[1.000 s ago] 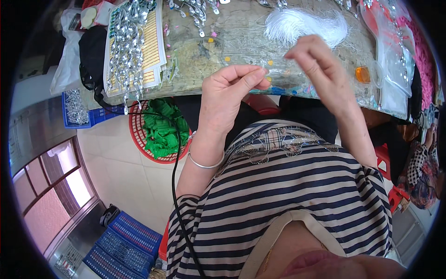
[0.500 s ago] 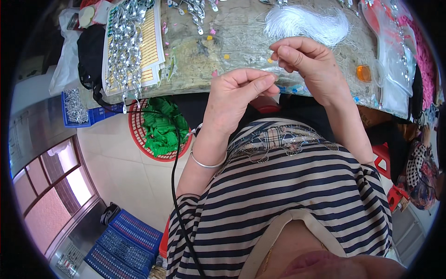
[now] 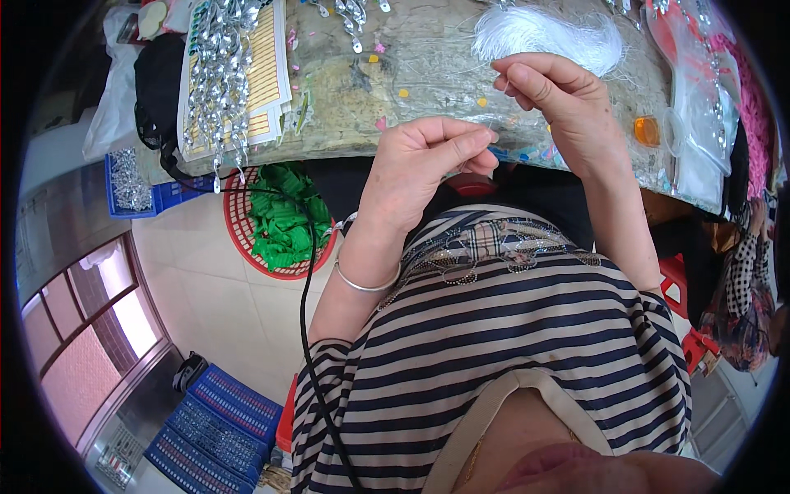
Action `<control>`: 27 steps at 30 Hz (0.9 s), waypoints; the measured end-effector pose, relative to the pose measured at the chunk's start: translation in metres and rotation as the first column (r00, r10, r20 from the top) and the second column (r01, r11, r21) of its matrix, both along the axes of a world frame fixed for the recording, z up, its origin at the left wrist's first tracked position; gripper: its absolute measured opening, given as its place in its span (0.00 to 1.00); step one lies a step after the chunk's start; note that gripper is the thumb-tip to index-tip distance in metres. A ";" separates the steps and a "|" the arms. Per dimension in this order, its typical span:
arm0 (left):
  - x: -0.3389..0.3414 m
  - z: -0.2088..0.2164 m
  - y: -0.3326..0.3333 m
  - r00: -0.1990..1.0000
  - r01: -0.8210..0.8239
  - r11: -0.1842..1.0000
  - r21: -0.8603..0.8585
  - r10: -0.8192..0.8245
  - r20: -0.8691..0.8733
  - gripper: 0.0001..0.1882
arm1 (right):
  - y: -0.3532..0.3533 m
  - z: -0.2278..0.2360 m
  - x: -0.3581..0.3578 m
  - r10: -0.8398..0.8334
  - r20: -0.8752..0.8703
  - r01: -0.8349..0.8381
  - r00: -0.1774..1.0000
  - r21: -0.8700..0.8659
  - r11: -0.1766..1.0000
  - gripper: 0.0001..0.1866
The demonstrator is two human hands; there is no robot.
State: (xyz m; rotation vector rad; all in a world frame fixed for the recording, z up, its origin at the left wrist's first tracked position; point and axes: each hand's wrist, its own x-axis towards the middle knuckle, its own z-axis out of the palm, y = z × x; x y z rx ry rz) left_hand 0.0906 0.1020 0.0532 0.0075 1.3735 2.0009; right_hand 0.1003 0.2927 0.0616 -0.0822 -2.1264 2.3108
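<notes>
My left hand is held just off the near edge of the work table, thumb and fingertips pinched together. Farther right and a little higher, my right hand is also in a pinch, apart from the left. What the fingers hold is too fine to make out. Just beyond the right hand lies a bundle of white thread, its loose strands spread on the table top.
Strings of clear faceted beads hang over a patterned sheet at the left. An orange piece lies at the right beside plastic bags. Below the table stand a red basket of green material and a blue bin.
My right hand has shifted slightly up and to the right, widening the gap between the hands. My left hand stays nearly in place, still pinched.
</notes>
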 end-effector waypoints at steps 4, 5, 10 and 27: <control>0.000 -0.001 0.000 0.999 0.007 1.000 -0.012 -0.007 0.038 0.09 | 0.001 0.001 0.000 -0.003 0.003 0.004 1.000 -0.045 0.999 0.10; 0.000 -0.002 0.000 0.999 0.006 1.000 -0.012 -0.006 0.038 0.09 | 0.002 0.001 -0.001 -0.002 0.004 0.003 1.000 -0.044 0.999 0.10; -0.001 0.000 0.000 0.998 0.002 1.000 -0.026 -0.001 0.065 0.09 | 0.003 0.001 0.002 0.023 -0.008 -0.023 1.000 0.004 1.000 0.10; 0.001 -0.002 -0.003 1.000 0.012 0.998 -0.060 -0.011 0.018 0.09 | -0.003 0.005 0.017 0.150 -0.115 -0.091 0.982 0.406 0.909 0.07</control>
